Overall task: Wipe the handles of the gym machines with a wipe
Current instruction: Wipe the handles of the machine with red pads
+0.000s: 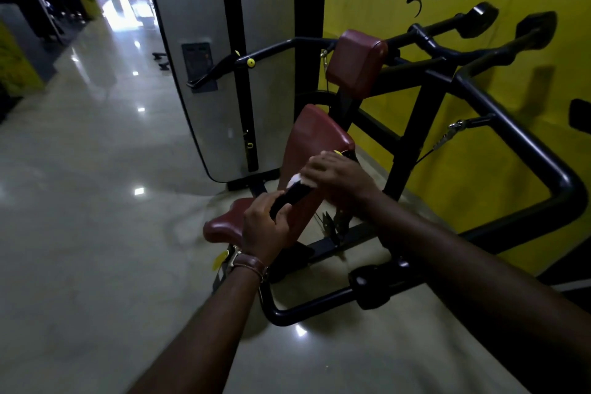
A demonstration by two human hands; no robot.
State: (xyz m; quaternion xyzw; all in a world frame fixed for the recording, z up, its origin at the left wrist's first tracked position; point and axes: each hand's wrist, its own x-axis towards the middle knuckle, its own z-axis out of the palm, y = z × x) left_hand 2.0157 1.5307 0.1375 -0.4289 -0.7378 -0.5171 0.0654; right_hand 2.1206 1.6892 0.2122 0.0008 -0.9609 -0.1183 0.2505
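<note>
Handle (289,200), black, short bar, sits mid-frame in front of the dark red seat back (311,141), angled up to the right. Left hand (263,227) grips its lower end, fingers and thumb curled round the bar. Brown leather strap (251,264) on that wrist. Right hand (335,174) on the upper end of the handle, fingers bent down over a white wipe (295,181); wipe is pressed between palm and bar, only a small white patch shows at the hand's left edge. Whether the right fingers close fully round the bar cannot be told, the hand hides it.

Head view, rest: dark red seat (224,227) just left of and below the left hand. Dark red head pad (358,59) higher up, behind the seat back. Black tube frame (518,150) runs along the right side and loops round low at the front. Two more black grips (479,17) stick up at top right, well apart from the hands. Grey weight stack cover (204,57) stands upright behind the seat, black slot down its middle, yellow knob (251,62) on a black lever crossing it. Yellow wall (495,80) on the right with black lettering "FOCUSED STRONG". Glossy pale floor (96,201) with light spots; bright corridor far top left, blurred.
</note>
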